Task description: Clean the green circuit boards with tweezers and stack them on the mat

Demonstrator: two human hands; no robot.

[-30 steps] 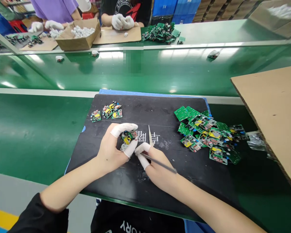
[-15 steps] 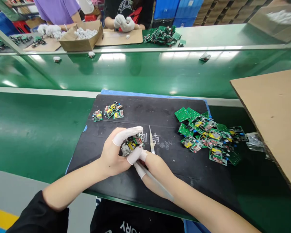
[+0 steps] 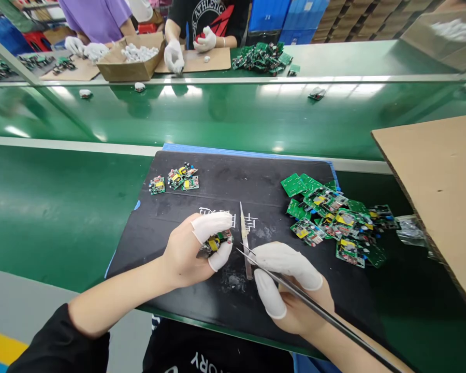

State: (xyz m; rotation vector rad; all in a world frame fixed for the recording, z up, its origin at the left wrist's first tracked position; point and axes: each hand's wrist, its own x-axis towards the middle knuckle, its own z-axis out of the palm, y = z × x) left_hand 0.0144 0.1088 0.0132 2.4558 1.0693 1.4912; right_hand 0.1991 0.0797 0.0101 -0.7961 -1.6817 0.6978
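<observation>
While the right hand [image 3: 291,290] pinches a pair of long tweezers [image 3: 314,305] between capped thumb and forefinger, tips pointing left, the left hand [image 3: 194,248] is closed on a small circuit board [image 3: 215,242], gripped between capped thumb and forefinger just above the black mat [image 3: 178,207].

Item: slim metal blade [image 3: 244,233], lying flat on the mat between the two hands, touching neither.

Item: grey crumbs [image 3: 233,282] on the mat, just below the blade.

Item: four small populated boards [image 3: 174,178], grouped at the mat's upper left.

Item: heap of green boards [image 3: 334,217], at the mat's right edge, spilling onto the green desk [image 3: 54,207].

Item: brown cardboard sheet [image 3: 442,197], far right, overhanging the desk.

Item: green conveyor belt [image 3: 236,119] beyond the mat, bearing a few small white parts.

Item: far side, co-workers' gloved hands [image 3: 174,54], an open carton of white parts [image 3: 134,59], another pile of boards [image 3: 262,56].
</observation>
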